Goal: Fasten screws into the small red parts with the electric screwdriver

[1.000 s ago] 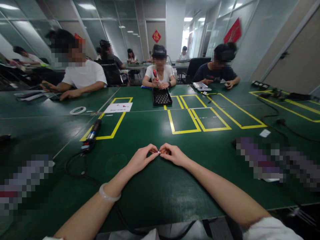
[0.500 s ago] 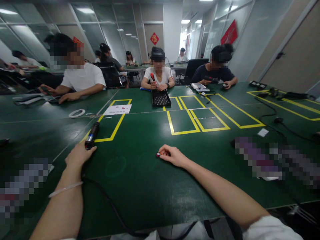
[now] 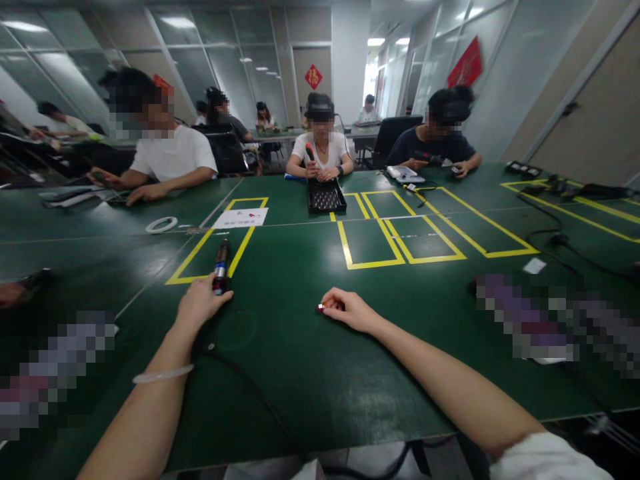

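My left hand (image 3: 199,305) grips the near end of a black corded electric screwdriver (image 3: 221,262), which lies on the green table (image 3: 300,373) pointing away from me. Its cable (image 3: 250,390) trails back toward my body. My right hand (image 3: 350,309) rests on the table and pinches a small red and white part (image 3: 320,308) at its fingertips. The two hands are about a forearm's length apart.
Yellow taped rectangles (image 3: 400,233) mark the table. A white paper (image 3: 241,217) and a tape ring (image 3: 161,225) lie far left, a black tray (image 3: 325,197) in front of a person opposite. Cables (image 3: 550,237) run at the right. Several people sit around.
My left hand left the small part, reached left to the screwdriver, took hold of it and dragged it rightward toward the centre. My right hand kept the part in place.
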The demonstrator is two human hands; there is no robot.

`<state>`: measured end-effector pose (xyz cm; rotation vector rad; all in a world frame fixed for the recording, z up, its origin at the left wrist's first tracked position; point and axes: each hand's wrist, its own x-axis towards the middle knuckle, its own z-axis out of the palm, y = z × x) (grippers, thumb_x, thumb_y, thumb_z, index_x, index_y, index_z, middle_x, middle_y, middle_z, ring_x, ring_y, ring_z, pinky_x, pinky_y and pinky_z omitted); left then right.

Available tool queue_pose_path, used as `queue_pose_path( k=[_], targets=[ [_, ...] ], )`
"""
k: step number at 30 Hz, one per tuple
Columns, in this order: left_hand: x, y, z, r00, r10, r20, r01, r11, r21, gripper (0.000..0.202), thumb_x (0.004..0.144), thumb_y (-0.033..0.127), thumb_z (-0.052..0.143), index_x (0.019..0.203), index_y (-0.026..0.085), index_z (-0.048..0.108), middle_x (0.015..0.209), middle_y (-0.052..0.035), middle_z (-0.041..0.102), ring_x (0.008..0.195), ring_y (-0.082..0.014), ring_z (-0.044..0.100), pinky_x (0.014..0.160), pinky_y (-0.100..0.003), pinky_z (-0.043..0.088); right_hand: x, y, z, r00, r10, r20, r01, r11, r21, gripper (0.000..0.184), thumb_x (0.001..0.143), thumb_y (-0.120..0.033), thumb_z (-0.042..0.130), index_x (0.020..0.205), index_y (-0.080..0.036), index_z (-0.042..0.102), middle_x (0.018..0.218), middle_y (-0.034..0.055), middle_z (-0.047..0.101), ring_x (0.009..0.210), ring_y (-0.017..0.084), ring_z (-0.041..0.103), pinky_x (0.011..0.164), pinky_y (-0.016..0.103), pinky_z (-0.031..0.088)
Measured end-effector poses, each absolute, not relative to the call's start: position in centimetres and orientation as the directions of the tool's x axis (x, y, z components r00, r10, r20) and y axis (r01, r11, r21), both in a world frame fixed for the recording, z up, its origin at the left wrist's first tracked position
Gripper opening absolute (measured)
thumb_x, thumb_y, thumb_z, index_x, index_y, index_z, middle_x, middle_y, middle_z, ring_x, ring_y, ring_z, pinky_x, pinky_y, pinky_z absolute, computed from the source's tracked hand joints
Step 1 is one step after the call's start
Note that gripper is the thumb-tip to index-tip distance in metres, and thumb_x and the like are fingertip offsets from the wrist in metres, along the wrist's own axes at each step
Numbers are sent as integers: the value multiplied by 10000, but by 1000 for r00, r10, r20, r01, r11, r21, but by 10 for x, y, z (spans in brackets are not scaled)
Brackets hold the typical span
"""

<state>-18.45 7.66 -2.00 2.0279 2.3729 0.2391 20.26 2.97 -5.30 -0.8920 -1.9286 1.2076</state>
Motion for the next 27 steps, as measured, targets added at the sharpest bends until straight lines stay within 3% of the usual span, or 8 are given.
queue_pose_path(
  k=[4, 15, 23, 27],
  targets=[
    [-135, 70, -22, -50, 993, 104, 994, 40, 99, 697, 762, 487, 562, 1354, 142, 433, 1159, -156, 552, 1031, -299, 575, 848, -375, 473, 203, 29, -52, -517, 835, 187, 192, 326, -926, 191, 838, -310, 622, 939, -151, 588, 766, 2, 595, 662, 109, 526, 626, 231, 417],
    [-20, 28, -35, 319, 930, 183, 858, -365, 361, 722, 780, 405, 584, 1430, 214, 332, 1231, -113, 486, 1112, -266, 516, 929, -373, 461, 202, 30, -56, -460, 854, 244, 222, 377, -899, 184, 829, -316, 626, 909, -163, 564, 703, -27, 557, 599, 99, 498, 586, 218, 408],
    [2, 12, -35, 411, 892, 189, 781, -452, 432, 741, 785, 348, 587, 1459, 252, 295, 1256, -123, 472, 1133, -279, 495, 926, -409, 460, 199, 31, -58, -459, 857, 235, 368, 424, -827, 124, 791, -197, 642, 815, -178, 523, 641, -52, 522, 556, 98, 481, 548, 209, 369],
    [4, 11, -34, 422, 885, 196, 780, -464, 420, 728, 785, 343, 588, 1452, 254, 311, 1263, -122, 475, 1134, -282, 497, 931, -409, 458, 197, 31, -57, -473, 847, 242, 350, 433, -831, 155, 783, -173, 643, 865, -182, 511, 662, -54, 530, 565, 99, 490, 558, 206, 381]
  ],
)
